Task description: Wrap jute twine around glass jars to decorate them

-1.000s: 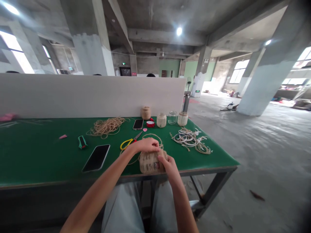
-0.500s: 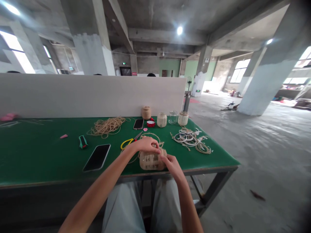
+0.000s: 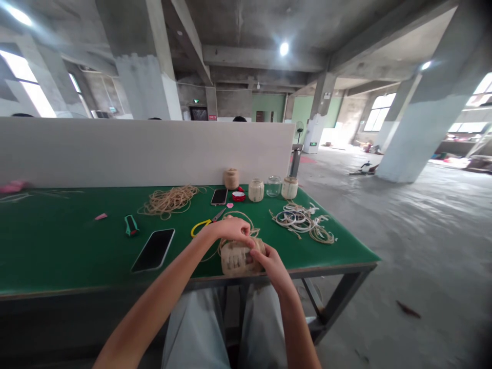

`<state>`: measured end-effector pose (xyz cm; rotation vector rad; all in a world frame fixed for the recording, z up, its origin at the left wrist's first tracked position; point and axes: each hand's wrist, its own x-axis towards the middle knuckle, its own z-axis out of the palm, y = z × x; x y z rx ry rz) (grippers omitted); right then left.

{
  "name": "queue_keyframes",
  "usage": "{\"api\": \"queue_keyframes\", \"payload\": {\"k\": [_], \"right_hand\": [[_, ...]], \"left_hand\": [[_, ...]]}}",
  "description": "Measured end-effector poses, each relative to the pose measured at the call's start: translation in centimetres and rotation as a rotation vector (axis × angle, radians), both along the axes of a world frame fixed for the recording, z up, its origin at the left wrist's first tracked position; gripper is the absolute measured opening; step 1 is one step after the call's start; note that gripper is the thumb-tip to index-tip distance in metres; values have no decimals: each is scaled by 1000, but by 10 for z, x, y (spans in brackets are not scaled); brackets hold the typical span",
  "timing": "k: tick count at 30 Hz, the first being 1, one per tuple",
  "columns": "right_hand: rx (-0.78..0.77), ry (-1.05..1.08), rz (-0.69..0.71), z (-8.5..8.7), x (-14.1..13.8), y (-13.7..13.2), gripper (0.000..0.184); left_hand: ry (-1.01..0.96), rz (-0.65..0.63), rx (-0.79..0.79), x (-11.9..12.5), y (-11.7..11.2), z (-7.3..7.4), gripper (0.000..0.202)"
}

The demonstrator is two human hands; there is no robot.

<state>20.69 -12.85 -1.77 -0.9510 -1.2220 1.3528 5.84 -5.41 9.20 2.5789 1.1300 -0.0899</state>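
A glass jar (image 3: pixel 235 261), partly wrapped in tan twine, lies on its side at the table's front edge. My right hand (image 3: pixel 272 260) grips its right end, thumb on top. Over the jar's upper side, my left hand (image 3: pixel 235 229) is closed with its fingertips pinched on the twine, close to my right thumb. The exact strand between those fingers is too small to make out. Loose twine (image 3: pixel 249 220) curves on the table behind the jar. Beside my left wrist lie yellow-handled scissors (image 3: pixel 200 226), blades pointing away from me.
Behind stand a twine-covered jar (image 3: pixel 231 179), a clear jar (image 3: pixel 273 186) and two pale-wrapped jars (image 3: pixel 255 190). Twine piles (image 3: pixel 171 200) and cord scraps (image 3: pixel 303 220) flank them. Phones (image 3: pixel 154 249), red tape (image 3: pixel 238 196) and a green cutter (image 3: pixel 131 225) lie on the green table (image 3: pixel 77 256).
The jar has rolled slightly, so more of its wrapped side faces me. My hands keep nearly the same place, with small finger shifts; the other things have stayed put.
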Motion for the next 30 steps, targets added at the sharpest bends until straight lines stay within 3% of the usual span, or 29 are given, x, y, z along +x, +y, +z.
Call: {"api": "queue_keyframes", "payload": {"k": [9,21,30], "right_hand": [[-21,52,16,-4,1,-2,31],[-19,15,39,2,5,-5,40],[-6,-18,-100,4,-5,-1,37]], "left_hand": [[-7,-52,-110,-16,10,10,29],[-101,-101,-306,-15,21,-19,33],[-111,-106,-256,-10,15,-15,33]]}}
